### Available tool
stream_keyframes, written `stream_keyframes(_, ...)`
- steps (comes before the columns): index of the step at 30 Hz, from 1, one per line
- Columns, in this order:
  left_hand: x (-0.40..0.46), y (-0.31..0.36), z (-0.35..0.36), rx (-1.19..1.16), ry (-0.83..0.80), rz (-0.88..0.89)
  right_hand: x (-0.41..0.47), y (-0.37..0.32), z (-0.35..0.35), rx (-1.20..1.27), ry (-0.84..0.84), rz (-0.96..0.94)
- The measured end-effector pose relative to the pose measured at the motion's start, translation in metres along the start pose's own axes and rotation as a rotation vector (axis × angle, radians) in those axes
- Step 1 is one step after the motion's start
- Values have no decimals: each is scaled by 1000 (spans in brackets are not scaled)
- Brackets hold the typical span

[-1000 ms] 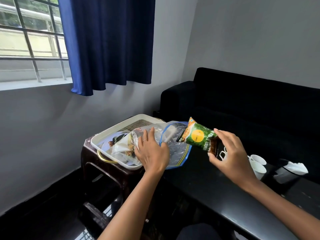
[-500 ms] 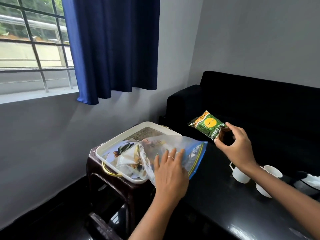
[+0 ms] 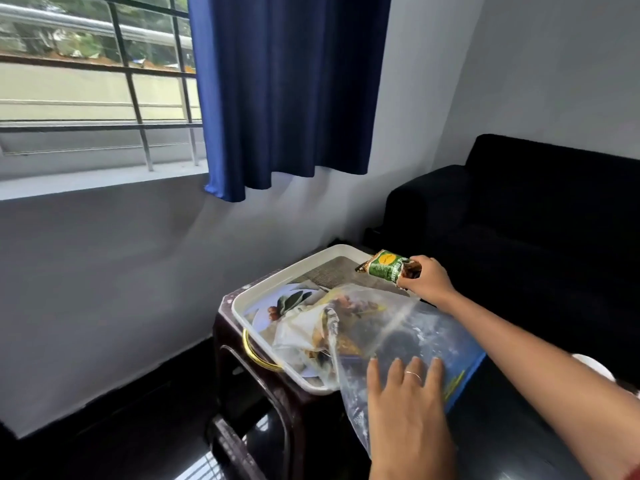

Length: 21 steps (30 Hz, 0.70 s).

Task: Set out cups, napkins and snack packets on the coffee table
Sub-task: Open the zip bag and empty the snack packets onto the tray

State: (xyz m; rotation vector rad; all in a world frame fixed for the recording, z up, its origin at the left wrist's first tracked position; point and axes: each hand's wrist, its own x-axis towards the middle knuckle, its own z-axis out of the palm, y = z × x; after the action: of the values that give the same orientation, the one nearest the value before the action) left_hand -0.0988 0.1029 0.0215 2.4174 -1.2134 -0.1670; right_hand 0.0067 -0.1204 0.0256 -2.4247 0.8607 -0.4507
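Observation:
A green and orange snack packet [image 3: 385,266] is pinched by one end in my right hand [image 3: 425,279], held above the far corner of a white tray [image 3: 242,299]. A clear zip bag [image 3: 391,327] with a blue seal lies half on the tray and half over the black coffee table [image 3: 502,420]; more packets show through it. My left hand [image 3: 408,407] lies flat on the bag's near end, fingers straight. A white cup [image 3: 594,367] peeks out behind my right forearm.
The tray sits on a dark brown stool [image 3: 277,403] left of the coffee table, a gold handle [image 3: 254,351] on its near side. A black sofa [image 3: 536,220] stands behind. Grey wall, window and blue curtain [image 3: 287,91] are at the left.
My right hand has carried the snack packet from over the coffee table back left to above the tray's far corner. My left hand has slid down the bag toward me.

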Motion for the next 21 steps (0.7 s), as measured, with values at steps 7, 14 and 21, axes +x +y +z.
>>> stream_keyframes(7, 2, -5, -1, -10, -58, -34, 18, 15, 47, -184, -102, 145)
stream_keyframes(14, 0, -5, -4, 34, -35, -46, 4, 12, 24, -44, -18, 126)
stream_keyframes(21, -3, -3, -5, -25, 91, -108, -71, 7, -46, 69, 398, -231)
